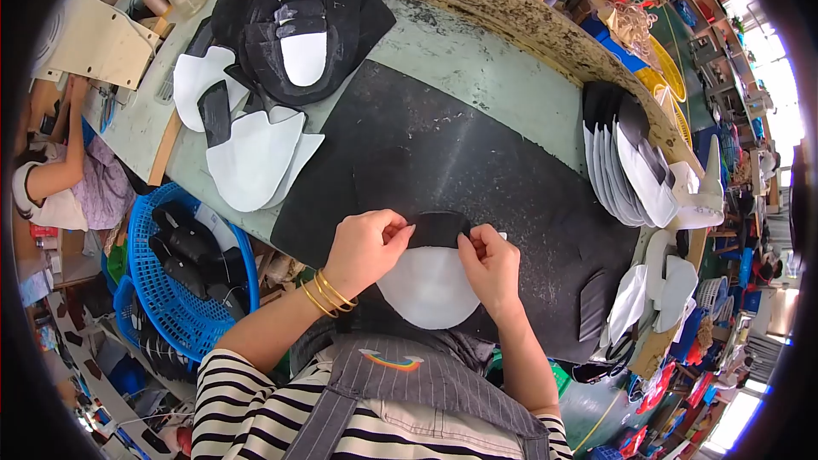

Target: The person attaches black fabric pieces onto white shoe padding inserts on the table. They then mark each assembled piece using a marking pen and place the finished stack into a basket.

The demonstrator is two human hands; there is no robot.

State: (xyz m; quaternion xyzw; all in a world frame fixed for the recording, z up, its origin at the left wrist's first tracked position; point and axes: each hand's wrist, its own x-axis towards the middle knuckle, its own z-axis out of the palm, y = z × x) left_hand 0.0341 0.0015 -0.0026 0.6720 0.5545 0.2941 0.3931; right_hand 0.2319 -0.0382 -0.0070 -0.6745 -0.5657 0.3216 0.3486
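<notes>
In front of me is a rounded white shoe-upper piece (pixel 430 290) with a black strip (pixel 438 229) along its far edge. My left hand (pixel 368 249) is closed, with thumb and fingertips pinching the strip's left end. At the strip's right end, my right hand (pixel 494 266) is also closed, its thumb on the black material beside the white part. The piece is over the near part of a black mat (pixel 477 149). I cannot tell whether the strip is joined to the white part or only laid on it.
Stacked black and white pieces (pixel 618 158) stand at the right, with loose white cutouts (pixel 629 302) nearer. A black pile (pixel 341 43) and more white cutouts (pixel 247 162) lie at the far left. A blue basket (pixel 146 268) is below the table's left side; another person (pixel 72 162) sits beyond.
</notes>
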